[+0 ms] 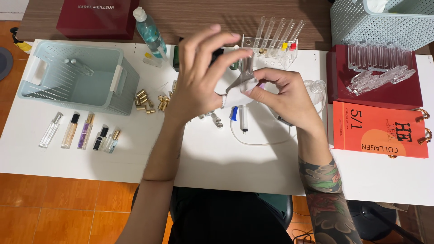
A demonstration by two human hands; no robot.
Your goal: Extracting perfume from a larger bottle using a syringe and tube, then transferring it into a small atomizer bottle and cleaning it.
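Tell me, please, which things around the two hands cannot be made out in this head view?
- Metal tool: its far end is hidden behind the left hand and the right hand.
- White piece between the hands: mostly covered by fingers, kind unclear.
- Small bottles in the pale basket: too small to tell contents.
- Tube rack: lower part hidden behind the hands.
- Syringe: tube runs under the right wrist.

Perhaps home perfume-decanting table (pixel 217 158), vials (pixel 81 131)
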